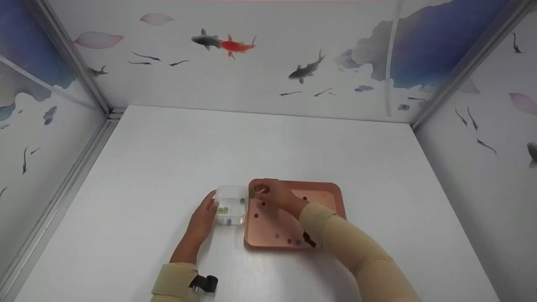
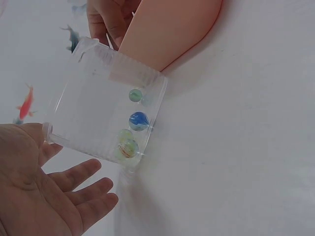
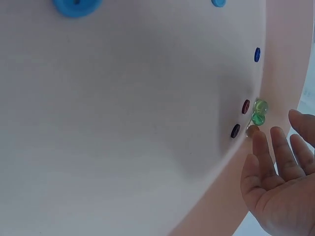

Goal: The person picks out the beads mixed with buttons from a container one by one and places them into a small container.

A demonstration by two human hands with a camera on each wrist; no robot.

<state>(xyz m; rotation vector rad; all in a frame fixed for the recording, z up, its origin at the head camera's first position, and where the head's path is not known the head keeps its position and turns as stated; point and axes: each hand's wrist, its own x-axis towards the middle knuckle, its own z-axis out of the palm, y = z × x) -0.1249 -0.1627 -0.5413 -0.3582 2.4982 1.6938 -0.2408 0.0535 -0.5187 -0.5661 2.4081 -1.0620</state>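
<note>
My left hand (image 1: 203, 218) rests its extended fingers along the left side of a clear plastic box (image 1: 231, 191). Inside the box lie a blue marble (image 2: 139, 121), a green marble (image 2: 135, 95) and yellowish marbles (image 2: 128, 147). Over the far left corner of a pink tray (image 1: 335, 193) is my right hand (image 1: 275, 193), its fingers reaching down with the thumb apart. Green marbles (image 3: 259, 118) sit against the tray wall at its fingertips. A dark red button (image 3: 245, 106) and a black button (image 3: 236, 131) lie just beside them.
Elsewhere in the tray are blue buttons (image 3: 77, 6) and several small items near its front edge, among them a reddish one (image 1: 289, 241). The box stands close against the tray's left side on a white table (image 1: 168, 159). Printed panels (image 1: 268, 54) enclose the table's back and sides.
</note>
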